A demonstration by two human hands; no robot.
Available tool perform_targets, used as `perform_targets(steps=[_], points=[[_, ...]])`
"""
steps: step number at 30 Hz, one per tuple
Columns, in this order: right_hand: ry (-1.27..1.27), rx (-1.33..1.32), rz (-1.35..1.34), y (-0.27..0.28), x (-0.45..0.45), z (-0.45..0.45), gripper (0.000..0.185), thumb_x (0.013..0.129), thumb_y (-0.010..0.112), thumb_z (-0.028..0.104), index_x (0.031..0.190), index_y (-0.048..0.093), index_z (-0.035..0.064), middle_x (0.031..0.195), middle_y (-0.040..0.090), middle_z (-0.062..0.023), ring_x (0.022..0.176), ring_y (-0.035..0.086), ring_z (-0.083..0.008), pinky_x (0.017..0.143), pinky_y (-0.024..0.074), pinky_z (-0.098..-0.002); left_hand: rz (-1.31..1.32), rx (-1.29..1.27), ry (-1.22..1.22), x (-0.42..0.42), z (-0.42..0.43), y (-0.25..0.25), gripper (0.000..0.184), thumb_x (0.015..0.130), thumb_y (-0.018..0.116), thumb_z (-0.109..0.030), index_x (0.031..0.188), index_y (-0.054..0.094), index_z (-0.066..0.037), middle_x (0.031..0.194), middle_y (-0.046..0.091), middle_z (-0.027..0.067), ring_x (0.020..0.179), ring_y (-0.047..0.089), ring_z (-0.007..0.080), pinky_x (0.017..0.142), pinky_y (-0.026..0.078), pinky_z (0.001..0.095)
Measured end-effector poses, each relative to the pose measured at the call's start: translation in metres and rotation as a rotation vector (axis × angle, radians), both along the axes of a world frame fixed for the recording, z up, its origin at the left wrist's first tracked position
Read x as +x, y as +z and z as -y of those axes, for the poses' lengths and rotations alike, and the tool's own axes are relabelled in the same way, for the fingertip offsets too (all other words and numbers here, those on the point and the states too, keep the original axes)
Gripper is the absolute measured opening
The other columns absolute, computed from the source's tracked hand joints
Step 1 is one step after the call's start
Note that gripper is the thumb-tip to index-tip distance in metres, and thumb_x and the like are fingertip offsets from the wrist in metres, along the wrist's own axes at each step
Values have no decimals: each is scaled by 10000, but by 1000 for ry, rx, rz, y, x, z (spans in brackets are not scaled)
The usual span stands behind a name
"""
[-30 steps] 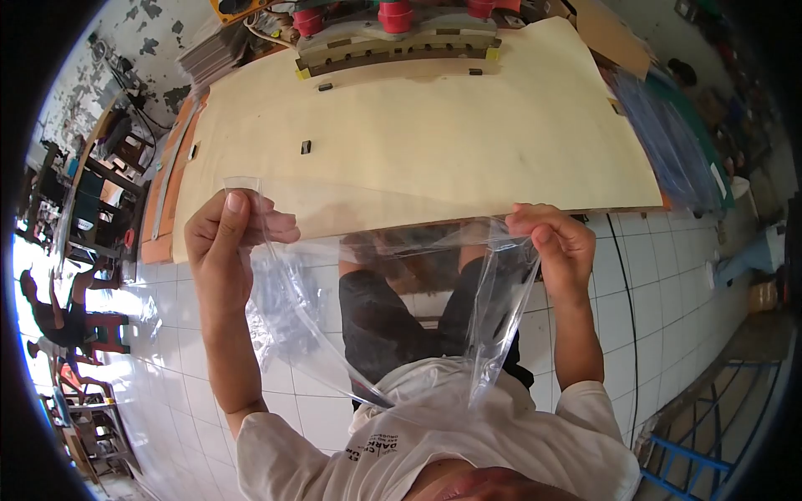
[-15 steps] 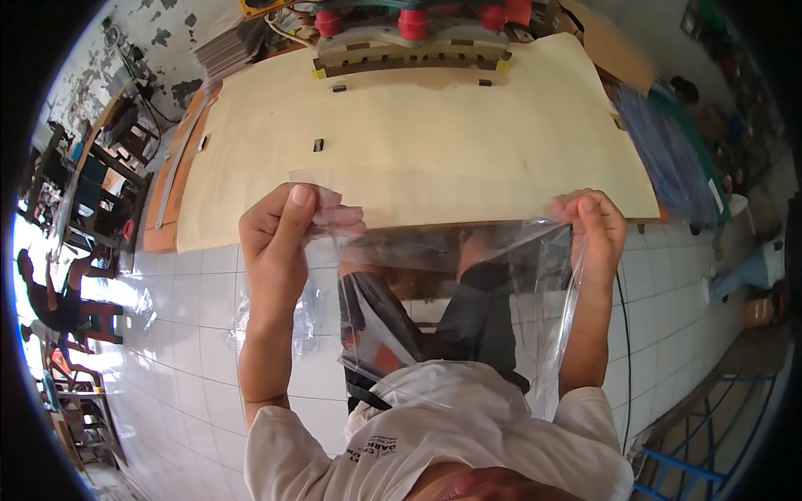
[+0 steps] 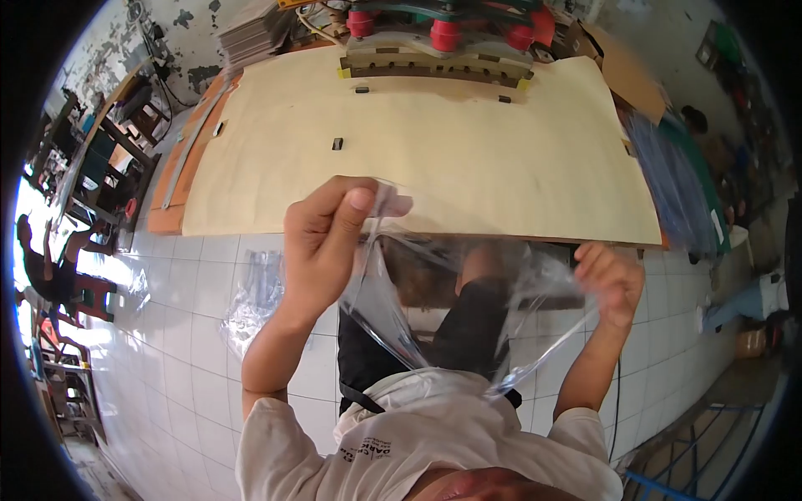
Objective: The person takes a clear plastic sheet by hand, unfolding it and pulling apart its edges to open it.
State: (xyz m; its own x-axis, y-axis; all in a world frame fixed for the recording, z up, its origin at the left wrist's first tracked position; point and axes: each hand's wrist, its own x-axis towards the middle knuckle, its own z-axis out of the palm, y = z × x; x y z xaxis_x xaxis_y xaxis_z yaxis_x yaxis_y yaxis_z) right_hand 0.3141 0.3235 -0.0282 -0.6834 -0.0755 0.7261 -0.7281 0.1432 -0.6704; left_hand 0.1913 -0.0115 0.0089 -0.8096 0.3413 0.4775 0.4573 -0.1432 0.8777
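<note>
A clear plastic sheet [image 3: 384,309] hangs in folds between my hands, over my lap and in front of the table's near edge. My left hand [image 3: 330,238] is closed on its upper left corner, with the thumb pressed on the film. At the right, my right hand [image 3: 611,280] has curled fingers at the sheet's other side; it is slightly blurred, and the film close to it is hard to make out. Beyond both hands lies the table's pale cream cover [image 3: 434,159].
A machine with red cylinders [image 3: 445,35] stands at the table's far side. Small black blocks [image 3: 337,144] sit on the cover. Bluish plastic sheets [image 3: 668,175] lie at the right, a metal ruler [image 3: 190,154] at the left. More clear plastic [image 3: 255,301] is on the floor.
My left hand has moved right with its corner of the sheet. My right hand has moved right, then lower. The sheet, earlier stretched wide, now sags in folds.
</note>
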Motion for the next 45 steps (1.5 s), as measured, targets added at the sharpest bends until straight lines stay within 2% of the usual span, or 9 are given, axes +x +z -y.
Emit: perform_targets(steps=[4,9,13,20,25,33,37,40,45], points=[[412,14,255,19,5,0,553,968,495,460,678,660,19,569,612,-76,639,650,-227,713,522,-418,-273,-121,-129,2,-18,2,293,1006,466,-174,974,646,55,929,711,157,952,686,255,929,504,414],[124,219,112,50,-17,36,107,826,678,3,928,687,-31,906,659,-166,693,637,-181,613,511,-267,-628,-19,-245,13,-63,11,186,843,642,-64,1011,671,10,1085,672,202,1002,669,306,989,473,465],[182,236,89,67,-19,52,240,802,653,-62,1028,669,18,900,653,-160,725,630,-193,637,508,-286,-710,127,-272,23,-81,15,365,713,738,-97,1069,691,-32,1233,597,222,1035,645,337,983,479,475],[74,404,-40,94,-19,59,228,794,648,-68,1001,671,24,917,653,-169,815,659,-250,747,540,-353,-743,211,-386,28,-93,8,360,716,745,-90,1075,719,-89,1380,457,271,1185,547,369,1006,449,483],[242,532,7,110,-10,61,350,730,810,191,1014,695,21,1013,639,-186,933,662,-318,848,520,-423,-884,362,-309,43,-111,12,383,762,719,-47,1142,697,-93,1505,301,223,1135,521,355,883,459,484],[131,666,78,126,13,41,375,706,837,269,937,684,17,916,657,-137,852,650,-289,764,524,-390,-757,742,-442,66,-163,8,427,770,704,-1,1178,684,-128,1536,222,226,1118,500,301,883,428,383],[117,702,173,126,28,20,323,713,837,250,875,674,22,886,661,-119,818,645,-276,741,523,-380,69,799,-973,83,-180,0,593,810,730,-113,1365,520,-129,1533,121,259,1197,468,323,1012,385,418],[111,448,296,114,40,9,277,708,842,207,753,617,51,768,657,-72,741,630,-245,692,516,-349,-497,855,-651,76,-186,4,743,798,759,-181,1443,396,-125,1535,71,254,1269,412,380,1062,350,457],[6,308,568,115,66,-23,308,695,854,187,685,566,78,622,598,-28,659,618,-208,736,490,-380,-549,431,-385,73,-171,-5,576,870,675,-187,1377,438,-52,1458,276,287,1303,344,452,1072,308,515]])
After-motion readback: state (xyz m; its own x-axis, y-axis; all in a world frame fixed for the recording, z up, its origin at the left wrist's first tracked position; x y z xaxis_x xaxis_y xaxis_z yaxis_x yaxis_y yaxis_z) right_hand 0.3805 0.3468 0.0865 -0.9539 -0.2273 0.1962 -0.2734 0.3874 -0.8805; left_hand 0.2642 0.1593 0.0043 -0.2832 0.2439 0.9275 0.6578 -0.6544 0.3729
